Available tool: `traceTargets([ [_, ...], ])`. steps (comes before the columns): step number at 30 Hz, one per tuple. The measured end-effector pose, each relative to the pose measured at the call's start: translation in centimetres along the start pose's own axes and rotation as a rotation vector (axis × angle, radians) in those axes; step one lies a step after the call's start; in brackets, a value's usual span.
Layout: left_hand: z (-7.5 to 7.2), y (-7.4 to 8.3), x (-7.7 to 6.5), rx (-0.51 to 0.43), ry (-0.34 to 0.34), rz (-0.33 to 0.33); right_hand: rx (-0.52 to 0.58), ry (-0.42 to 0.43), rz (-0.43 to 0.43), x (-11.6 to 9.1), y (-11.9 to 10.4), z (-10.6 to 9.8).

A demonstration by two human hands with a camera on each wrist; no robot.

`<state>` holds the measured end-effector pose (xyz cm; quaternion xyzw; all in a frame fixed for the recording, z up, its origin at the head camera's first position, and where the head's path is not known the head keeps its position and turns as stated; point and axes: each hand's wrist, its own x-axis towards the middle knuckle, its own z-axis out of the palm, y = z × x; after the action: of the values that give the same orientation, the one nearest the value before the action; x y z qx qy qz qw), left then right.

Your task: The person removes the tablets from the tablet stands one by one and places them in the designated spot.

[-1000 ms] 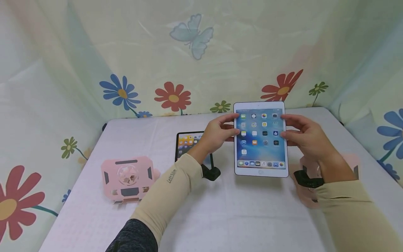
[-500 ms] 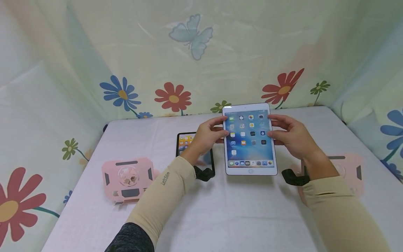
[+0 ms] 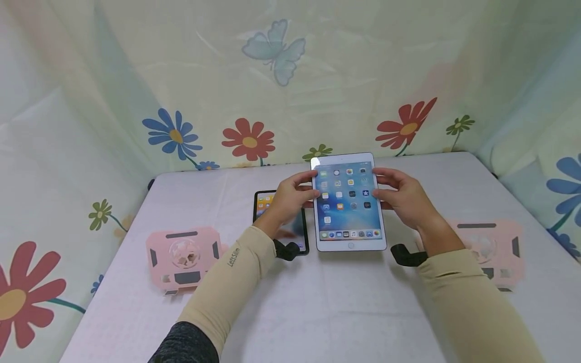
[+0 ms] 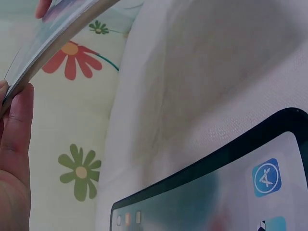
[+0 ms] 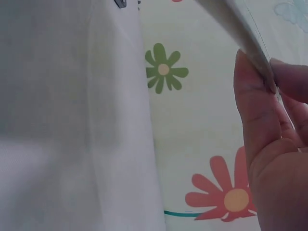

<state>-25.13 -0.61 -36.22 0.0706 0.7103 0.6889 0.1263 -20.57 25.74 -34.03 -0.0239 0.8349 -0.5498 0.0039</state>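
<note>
A white-framed tablet (image 3: 348, 212) with a lit home screen is held up over the table, tilted toward the head camera. My left hand (image 3: 290, 199) pinches its left edge between thumb and fingers. On the opposite edge, my right hand (image 3: 406, 199) pinches it the same way. The left wrist view shows the tablet's edge (image 4: 57, 43) in the fingers at upper left. In the right wrist view the thin edge (image 5: 250, 43) runs between thumb and fingertips. A black-framed tablet (image 3: 297, 229) lies beneath my left wrist, partly covered by that hand and forearm.
A pink stand (image 3: 185, 256) with a round cut-out is at the left of the table (image 3: 327, 312). Another pink stand (image 3: 501, 252) is at the right, partly behind my right forearm. A flower-printed curtain (image 3: 281, 111) closes off the back and sides.
Both hands have carried the white tablet leftward, closer to the black-framed one, tilting it slightly. More of the right pink stand shows now. Both hands keep their grip.
</note>
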Motion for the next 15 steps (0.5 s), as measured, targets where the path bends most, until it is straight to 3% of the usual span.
traceTargets([
  [15, -0.6, -1.2, 0.5, 0.004, 0.024, -0.037, 0.103, 0.045, 0.047, 1.3, 1.7, 2.2],
])
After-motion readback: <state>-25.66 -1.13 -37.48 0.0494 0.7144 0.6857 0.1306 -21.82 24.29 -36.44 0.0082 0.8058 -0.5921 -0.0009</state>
